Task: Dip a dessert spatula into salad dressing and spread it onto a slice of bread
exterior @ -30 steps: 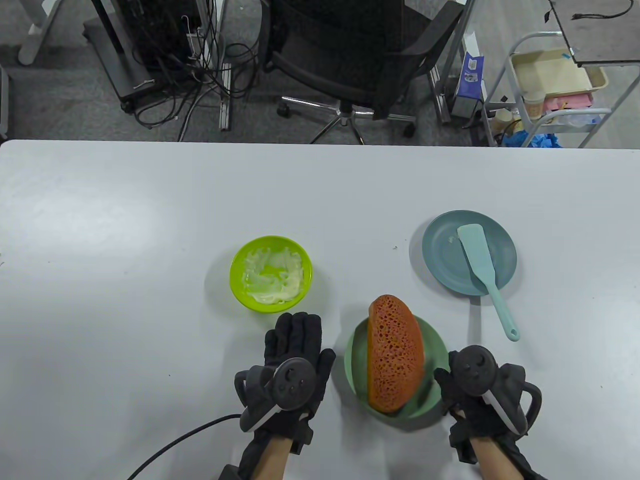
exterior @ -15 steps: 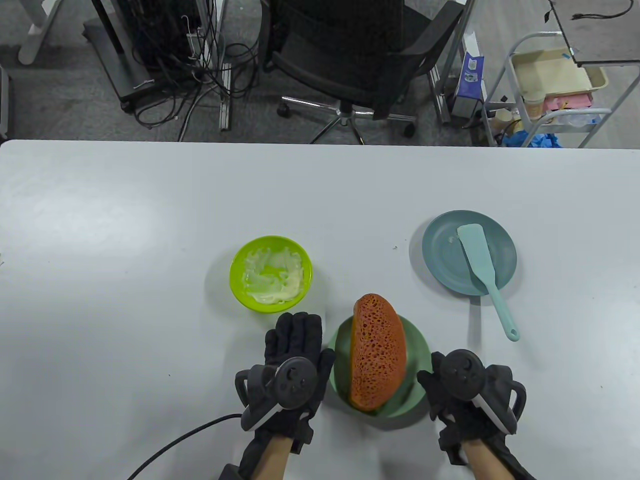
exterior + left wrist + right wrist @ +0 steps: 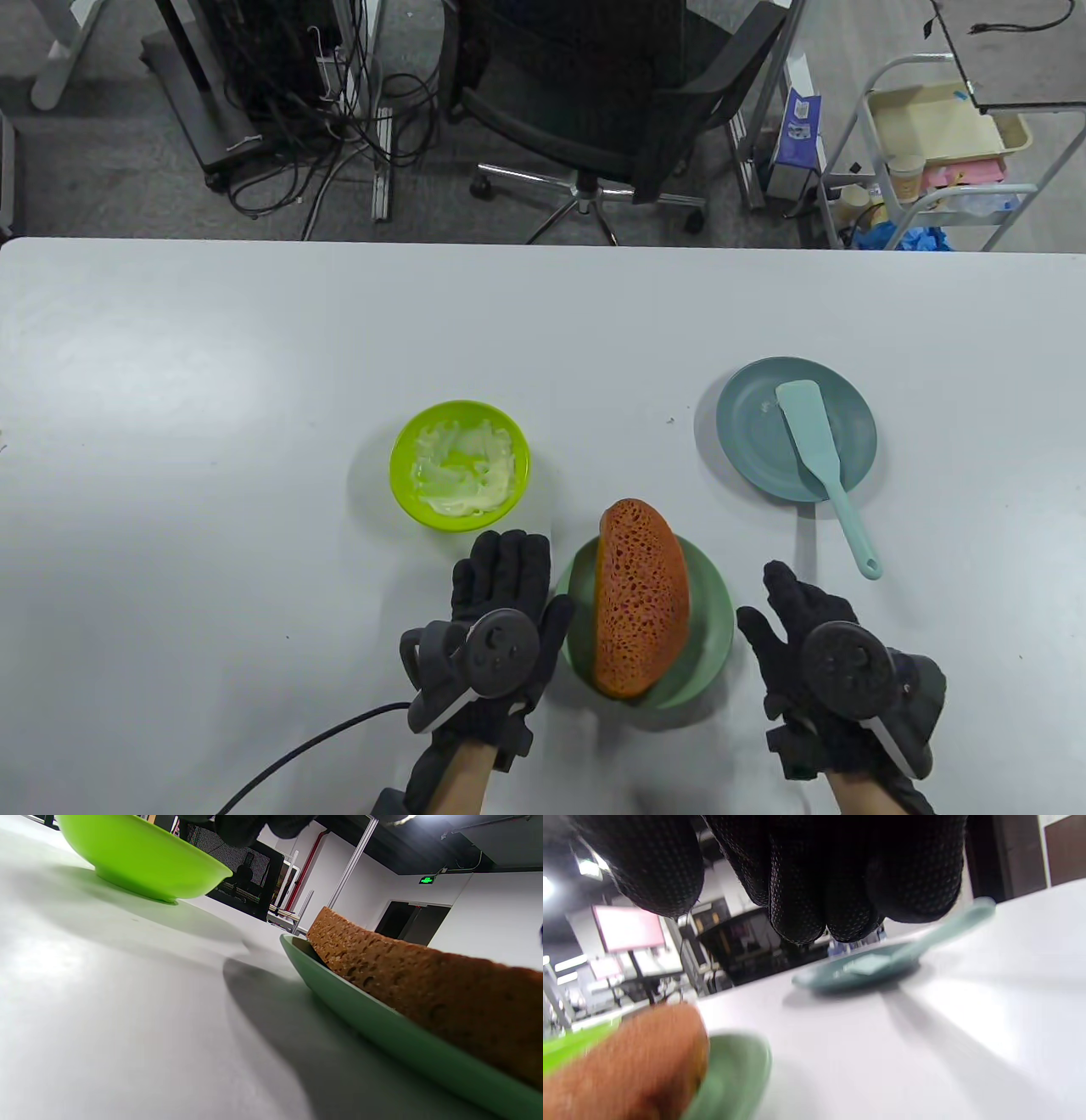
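Both hands [image 3: 501, 594] [image 3: 814, 632] flank the bread slice [image 3: 640, 598], seemingly holding nothing.

The tabletop [image 3: 254, 340] is big, pale grey and shiny where the light hits it. Behind it the floor [image 3: 110, 187] is grey carpet. A black office chair [image 3: 594, 93] on wheels stands at the far side. To its left, black cables [image 3: 339, 110] hang in a tangle by metal legs. To the right stands a metal cart [image 3: 933, 161] with a cream tray and a paper cup. In the left wrist view, white walls [image 3: 488, 912] and a small green sign [image 3: 426, 880] show.
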A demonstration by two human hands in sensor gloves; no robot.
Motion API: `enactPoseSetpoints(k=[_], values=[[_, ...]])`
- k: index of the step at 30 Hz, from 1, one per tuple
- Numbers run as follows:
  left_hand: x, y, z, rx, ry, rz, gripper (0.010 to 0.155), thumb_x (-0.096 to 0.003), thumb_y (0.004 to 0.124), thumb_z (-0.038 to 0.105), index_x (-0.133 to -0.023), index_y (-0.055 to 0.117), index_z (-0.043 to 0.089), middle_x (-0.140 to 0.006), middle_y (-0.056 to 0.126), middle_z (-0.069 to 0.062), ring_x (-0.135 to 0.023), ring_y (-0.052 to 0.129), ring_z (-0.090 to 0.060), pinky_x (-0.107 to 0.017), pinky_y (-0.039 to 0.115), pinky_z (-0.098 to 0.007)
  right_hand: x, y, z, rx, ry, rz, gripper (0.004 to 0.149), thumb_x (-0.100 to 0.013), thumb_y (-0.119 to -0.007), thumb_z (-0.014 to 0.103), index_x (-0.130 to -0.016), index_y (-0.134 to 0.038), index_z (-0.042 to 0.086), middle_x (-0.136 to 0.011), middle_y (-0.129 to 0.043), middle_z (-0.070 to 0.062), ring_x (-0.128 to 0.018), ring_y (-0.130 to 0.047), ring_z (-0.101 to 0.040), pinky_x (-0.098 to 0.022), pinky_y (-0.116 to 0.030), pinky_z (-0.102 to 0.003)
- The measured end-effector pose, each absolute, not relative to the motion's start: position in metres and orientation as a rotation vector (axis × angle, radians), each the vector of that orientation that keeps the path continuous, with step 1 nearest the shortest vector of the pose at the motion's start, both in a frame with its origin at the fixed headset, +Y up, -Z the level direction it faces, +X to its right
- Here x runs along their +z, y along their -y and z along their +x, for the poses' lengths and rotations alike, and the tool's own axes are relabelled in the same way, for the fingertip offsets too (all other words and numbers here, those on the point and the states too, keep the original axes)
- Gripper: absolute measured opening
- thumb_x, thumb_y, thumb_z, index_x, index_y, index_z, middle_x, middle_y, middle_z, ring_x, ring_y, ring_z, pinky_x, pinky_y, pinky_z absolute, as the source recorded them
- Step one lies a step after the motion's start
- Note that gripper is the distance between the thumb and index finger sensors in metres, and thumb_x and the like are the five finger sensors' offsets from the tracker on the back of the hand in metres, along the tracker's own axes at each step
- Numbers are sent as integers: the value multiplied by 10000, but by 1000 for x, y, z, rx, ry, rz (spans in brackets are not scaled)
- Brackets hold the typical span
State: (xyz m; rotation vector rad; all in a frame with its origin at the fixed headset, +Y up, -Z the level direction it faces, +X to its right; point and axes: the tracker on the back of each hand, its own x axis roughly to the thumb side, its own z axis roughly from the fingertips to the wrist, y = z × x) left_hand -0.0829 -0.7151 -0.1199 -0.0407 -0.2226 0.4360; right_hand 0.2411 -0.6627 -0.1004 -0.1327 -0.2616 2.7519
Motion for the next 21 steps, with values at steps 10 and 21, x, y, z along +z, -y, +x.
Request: enactPoseSetpoints(k=[10, 21], values=[[-120, 717, -84, 439, 208, -48, 691, -550, 540, 509, -1127, 424, 148, -1177, 440, -164, -1091, 356, -465, -748, 343, -601, -139, 627, 268, 2560, 205, -179, 609, -456, -806, 462, -997, -637, 240, -995, -747, -78, -953, -688, -377, -737, -654, -513], [-123, 719, -87, 447, 199, -65, 691, -551, 541, 509, -1128, 425, 146, -1177, 442, -165, -1091, 356, -466, -748, 344, -601, -187, 628, 300, 2679, 196, -292, 642, -461, -798, 466, -1029, -545, 303, -1071, -647, -31, -1035, -603, -331, -797, -601, -482]])
